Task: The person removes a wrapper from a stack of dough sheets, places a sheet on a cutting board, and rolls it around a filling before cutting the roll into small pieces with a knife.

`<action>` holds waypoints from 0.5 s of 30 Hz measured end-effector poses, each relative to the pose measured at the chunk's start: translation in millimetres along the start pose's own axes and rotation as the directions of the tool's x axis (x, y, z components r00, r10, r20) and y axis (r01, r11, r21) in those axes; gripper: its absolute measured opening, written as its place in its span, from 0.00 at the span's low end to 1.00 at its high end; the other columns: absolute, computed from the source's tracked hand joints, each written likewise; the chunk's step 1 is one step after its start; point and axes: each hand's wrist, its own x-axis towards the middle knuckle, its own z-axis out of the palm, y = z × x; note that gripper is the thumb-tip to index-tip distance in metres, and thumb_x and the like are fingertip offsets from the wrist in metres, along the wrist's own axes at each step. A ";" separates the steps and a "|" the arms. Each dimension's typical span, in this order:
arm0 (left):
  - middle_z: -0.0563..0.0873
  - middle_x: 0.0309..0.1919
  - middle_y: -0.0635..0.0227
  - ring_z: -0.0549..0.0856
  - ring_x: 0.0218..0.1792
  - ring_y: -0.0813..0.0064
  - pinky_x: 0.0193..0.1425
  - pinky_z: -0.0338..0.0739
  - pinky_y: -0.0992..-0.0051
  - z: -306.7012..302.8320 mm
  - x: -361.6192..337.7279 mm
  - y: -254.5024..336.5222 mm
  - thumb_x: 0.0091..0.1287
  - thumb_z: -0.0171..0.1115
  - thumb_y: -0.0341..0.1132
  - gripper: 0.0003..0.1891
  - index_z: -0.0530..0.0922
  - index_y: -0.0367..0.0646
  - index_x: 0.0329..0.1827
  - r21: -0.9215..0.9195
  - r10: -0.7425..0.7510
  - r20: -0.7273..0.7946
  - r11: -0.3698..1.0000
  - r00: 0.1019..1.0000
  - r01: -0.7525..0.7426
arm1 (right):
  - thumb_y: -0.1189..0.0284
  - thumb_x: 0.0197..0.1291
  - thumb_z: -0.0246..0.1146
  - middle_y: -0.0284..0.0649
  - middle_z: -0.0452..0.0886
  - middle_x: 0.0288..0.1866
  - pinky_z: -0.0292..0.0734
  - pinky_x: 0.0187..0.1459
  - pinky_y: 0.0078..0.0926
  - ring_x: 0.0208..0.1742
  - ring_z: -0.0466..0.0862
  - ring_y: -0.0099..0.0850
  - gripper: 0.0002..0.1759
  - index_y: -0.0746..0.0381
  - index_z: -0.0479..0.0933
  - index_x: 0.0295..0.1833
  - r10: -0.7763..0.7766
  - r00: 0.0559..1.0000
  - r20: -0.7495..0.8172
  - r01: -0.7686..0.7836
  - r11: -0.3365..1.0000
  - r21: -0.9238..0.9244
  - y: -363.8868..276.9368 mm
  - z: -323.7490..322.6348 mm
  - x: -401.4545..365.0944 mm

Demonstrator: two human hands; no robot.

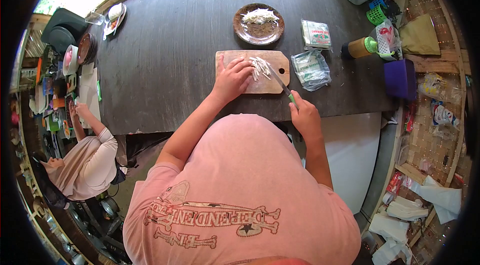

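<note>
My left hand [233, 78] lies on the left part of a wooden cutting board [270, 87], fingers spread. Its fingertips reach the edge of a small heap of thin white strips [259, 68]; whether anything lies under the fingers is hidden. In my right hand [304, 115] is a knife [280, 82] with a green handle, my fingers closed round it. The blade slants up and left across the board, its tip beside the strips. Beyond the board, a brown plate [259, 36] carries a pile of similar white shreds [260, 16].
Right of the board lie two plastic-wrapped packs, one nearer [311, 70] and one farther [316, 34]. A bottle with a green lid [360, 48] and a purple box [400, 79] stand at the right edge. Another person [87, 165] works at the left, near stacked brown plates [87, 48].
</note>
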 end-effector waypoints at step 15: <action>0.88 0.67 0.79 0.80 0.80 0.66 0.90 0.44 0.20 -0.6 -14.1 2.6 0.74 0.76 0.42 0.12 0.90 0.60 0.58 -0.052 0.038 0.003 0.998 0.999 -0.038 | 0.64 0.78 0.68 0.49 0.91 0.45 0.87 0.50 0.57 0.48 0.91 0.57 0.27 0.49 0.81 0.79 0.025 1.000 -0.004 -0.025 0.997 -0.079 2.9 -1.9 -0.1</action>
